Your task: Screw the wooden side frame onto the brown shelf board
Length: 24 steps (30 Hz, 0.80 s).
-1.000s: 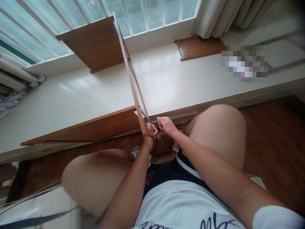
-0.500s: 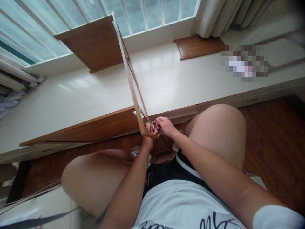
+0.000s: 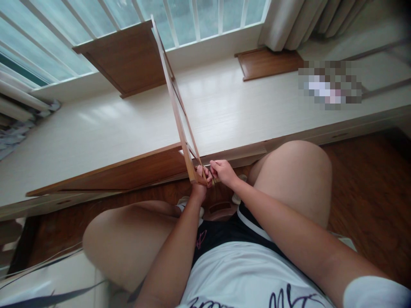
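Left hand (image 3: 204, 172) grasps the near bottom corner of the narrow wooden frame (image 3: 182, 143), fingers wrapped around the wood. Right hand (image 3: 222, 171) is just beside it, thumb and forefinger drawn together in a pinch. Whether a small fastener or thin tool sits in that pinch cannot be told at this size.

Position of the work: the wooden frame stands over the white window ledge (image 3: 105, 122), its far end towards the window bars (image 3: 195, 25) and its near corner projecting past the front edge, between the knees. The near brown panel (image 3: 105, 171) and the far brown panel (image 3: 128, 60) extend from its left side; whether they are fastened cannot be seen. A separate brown board (image 3: 269, 64) lies on the ledge, near the curtain (image 3: 282, 25).

Step in hand, as judged: fine work at the near corner, left hand bracing, right hand manipulating. The next move appears to call for a steady left grip and precise alignment of the right fingertips with the corner.

Compared with one second earlier: the right hand sits slightly lower; the wooden frame and near brown panel are marginally further left. The separate brown board is unchanged.
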Each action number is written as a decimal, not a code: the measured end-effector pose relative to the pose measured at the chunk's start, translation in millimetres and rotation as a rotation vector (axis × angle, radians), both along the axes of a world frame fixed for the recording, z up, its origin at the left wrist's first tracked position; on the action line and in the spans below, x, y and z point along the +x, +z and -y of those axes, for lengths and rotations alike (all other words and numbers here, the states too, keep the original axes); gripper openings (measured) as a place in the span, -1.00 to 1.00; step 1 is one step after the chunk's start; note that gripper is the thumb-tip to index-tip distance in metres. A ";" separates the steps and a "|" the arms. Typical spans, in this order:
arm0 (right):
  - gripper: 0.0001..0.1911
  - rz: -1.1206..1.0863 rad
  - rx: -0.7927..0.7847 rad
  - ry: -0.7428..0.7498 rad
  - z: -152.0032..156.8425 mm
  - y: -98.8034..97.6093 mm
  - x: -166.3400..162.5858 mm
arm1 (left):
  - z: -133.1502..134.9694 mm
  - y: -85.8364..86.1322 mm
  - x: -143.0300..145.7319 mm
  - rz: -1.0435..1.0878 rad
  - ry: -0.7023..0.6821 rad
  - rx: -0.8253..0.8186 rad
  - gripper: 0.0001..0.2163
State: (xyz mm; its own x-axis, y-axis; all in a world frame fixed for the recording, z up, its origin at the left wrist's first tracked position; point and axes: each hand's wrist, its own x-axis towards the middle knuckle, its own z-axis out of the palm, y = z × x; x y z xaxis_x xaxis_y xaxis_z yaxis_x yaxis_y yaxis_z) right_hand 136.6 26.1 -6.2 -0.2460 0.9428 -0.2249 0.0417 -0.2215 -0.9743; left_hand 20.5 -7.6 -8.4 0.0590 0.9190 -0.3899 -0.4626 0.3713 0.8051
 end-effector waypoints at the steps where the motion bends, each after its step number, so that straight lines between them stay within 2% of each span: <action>1: -0.48 -0.018 -0.025 0.000 -0.5 1.3 -0.4 | 0.0 0.4 0.0 0.002 0.001 0.001 -0.56; 9: -0.48 -0.050 -0.151 0.029 -7.6 14.6 -1.4 | 0.5 4.3 0.8 0.007 0.010 -0.010 -0.58; 15: -0.50 0.020 -0.067 -0.045 -8.8 10.2 1.5 | 0.2 2.4 0.6 0.024 0.013 -0.021 -0.58; 19: -0.57 0.030 0.007 -0.010 -7.6 4.6 2.2 | 0.1 2.7 0.3 0.009 0.017 -0.021 -0.59; 24: -0.60 -0.006 0.027 0.017 -7.0 1.8 0.8 | 0.1 3.1 -0.3 0.008 0.016 -0.044 -0.58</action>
